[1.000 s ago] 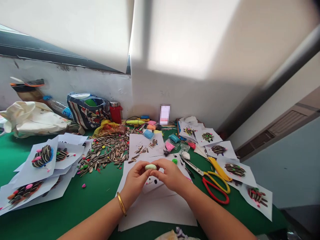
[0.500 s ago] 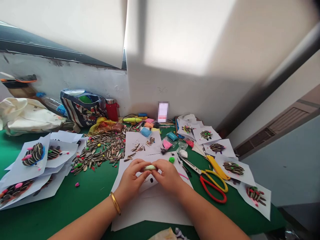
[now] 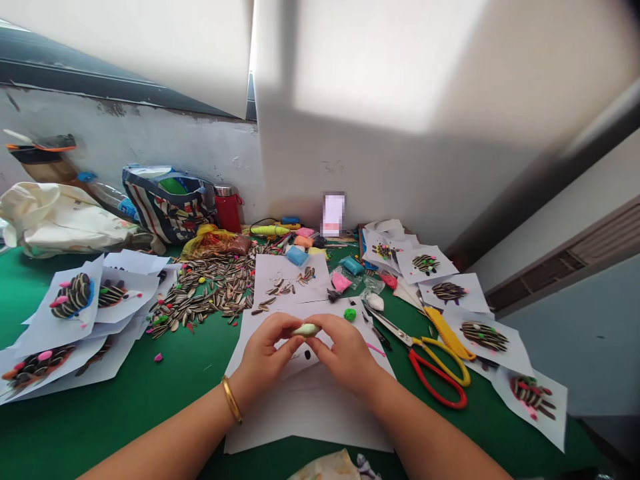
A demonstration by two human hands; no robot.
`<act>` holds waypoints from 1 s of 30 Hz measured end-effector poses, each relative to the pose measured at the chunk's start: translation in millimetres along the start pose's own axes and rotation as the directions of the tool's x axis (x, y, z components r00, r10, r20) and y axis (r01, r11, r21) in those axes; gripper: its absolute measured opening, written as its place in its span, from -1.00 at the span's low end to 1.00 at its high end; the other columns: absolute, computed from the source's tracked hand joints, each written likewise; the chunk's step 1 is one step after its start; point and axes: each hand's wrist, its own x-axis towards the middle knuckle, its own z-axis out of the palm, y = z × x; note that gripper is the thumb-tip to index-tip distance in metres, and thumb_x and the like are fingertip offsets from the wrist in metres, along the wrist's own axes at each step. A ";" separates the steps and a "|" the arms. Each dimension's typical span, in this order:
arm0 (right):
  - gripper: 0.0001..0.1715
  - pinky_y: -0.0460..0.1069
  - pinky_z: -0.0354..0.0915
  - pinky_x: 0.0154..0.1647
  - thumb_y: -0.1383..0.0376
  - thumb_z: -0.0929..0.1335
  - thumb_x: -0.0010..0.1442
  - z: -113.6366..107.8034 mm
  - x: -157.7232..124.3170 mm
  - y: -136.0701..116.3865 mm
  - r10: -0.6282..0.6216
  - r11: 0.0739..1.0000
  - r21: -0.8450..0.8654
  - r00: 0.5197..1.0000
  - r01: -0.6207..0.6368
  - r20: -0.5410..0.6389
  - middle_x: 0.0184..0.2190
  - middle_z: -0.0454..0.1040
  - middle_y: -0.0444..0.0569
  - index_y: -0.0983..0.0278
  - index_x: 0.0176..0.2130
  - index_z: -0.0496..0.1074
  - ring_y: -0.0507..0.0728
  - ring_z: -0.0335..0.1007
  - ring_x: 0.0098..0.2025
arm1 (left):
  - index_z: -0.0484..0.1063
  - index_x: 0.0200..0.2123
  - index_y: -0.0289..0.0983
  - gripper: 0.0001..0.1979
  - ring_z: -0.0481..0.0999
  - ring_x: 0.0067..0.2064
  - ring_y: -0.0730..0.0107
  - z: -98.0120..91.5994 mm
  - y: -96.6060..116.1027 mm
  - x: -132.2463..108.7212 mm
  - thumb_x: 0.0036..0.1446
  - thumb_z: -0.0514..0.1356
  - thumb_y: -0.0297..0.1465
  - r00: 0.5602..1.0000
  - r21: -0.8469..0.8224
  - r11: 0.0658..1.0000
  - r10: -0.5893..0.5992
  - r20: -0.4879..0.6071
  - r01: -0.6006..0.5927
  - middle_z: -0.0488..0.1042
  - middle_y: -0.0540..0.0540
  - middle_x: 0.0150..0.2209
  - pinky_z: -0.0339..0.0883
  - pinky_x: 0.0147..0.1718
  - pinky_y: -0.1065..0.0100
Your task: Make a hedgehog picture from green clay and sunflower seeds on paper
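Observation:
Between the fingertips of both hands is a pale green lump of modelling clay, flattened and pointed at its ends. My left hand, with a gold bangle on the wrist, pinches its left side. From the other side my right hand pinches it with thumb and forefinger. Both hands hover over white paper, which bears a small black oval just below the clay. A bright green clay ball sits on the sheet beyond my right hand.
Scissors with red and yellow handles lie at right beside a yellow cutter. Sunflower seeds are heaped at back left. Seed-decorated papers are stacked at left, with more cards along the right. Clay packets lie behind.
The view has shifted slightly, so the table things sit a little further right. The clay is turned a little and looks more pointed; both hands keep their pinch on it.

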 end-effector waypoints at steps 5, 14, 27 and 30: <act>-0.70 0.03 0.31 -0.17 0.41 0.37 0.12 5.9 -0.1 0.2 0.092 0.996 -0.019 0.996 -0.093 -0.019 -0.26 0.53 -0.09 0.17 -0.11 0.38 0.14 0.44 -0.22 | 0.49 0.03 -0.09 -0.64 0.47 -0.06 0.25 -1.8 6.4 1.0 0.14 0.28 -0.33 0.998 0.168 0.984 0.046 0.033 -0.051 0.45 -0.12 -0.08 0.40 -0.05 0.20; -0.61 0.07 0.31 -0.10 0.20 0.43 0.11 10.8 -1.8 2.4 0.043 0.999 0.005 0.998 -0.043 -0.036 -0.17 0.50 -0.03 0.18 -0.06 0.35 0.17 0.41 -0.14 | 0.55 -0.29 -0.20 -0.84 0.49 -0.29 0.33 -1.9 7.9 4.2 0.18 0.23 -0.26 0.998 0.096 0.995 -0.008 -0.062 0.014 0.52 -0.07 -0.33 0.40 -0.29 0.33; -0.86 -0.01 0.24 -0.26 0.34 0.31 0.25 9.2 0.1 4.8 0.001 1.000 -0.001 0.997 -0.001 0.077 -0.39 0.51 -0.10 0.20 -0.32 0.47 0.10 0.39 -0.32 | 0.59 -0.14 -0.09 -0.81 0.43 -0.29 0.38 -1.8 9.7 -1.4 0.22 0.21 -0.33 0.997 0.163 0.984 0.062 0.049 -0.070 0.41 -0.04 -0.36 0.35 -0.29 0.35; -0.88 0.00 0.28 -0.15 0.27 0.35 0.24 9.5 -0.3 2.2 0.003 0.995 0.102 0.998 -0.010 0.066 -0.25 0.54 -0.10 0.16 -0.18 0.48 0.11 0.41 -0.20 | 0.60 -0.21 -0.13 -0.86 0.43 -0.30 0.38 -2.2 9.1 1.6 0.19 0.24 -0.31 0.997 0.091 0.994 0.059 -0.042 -0.055 0.42 -0.03 -0.37 0.34 -0.30 0.36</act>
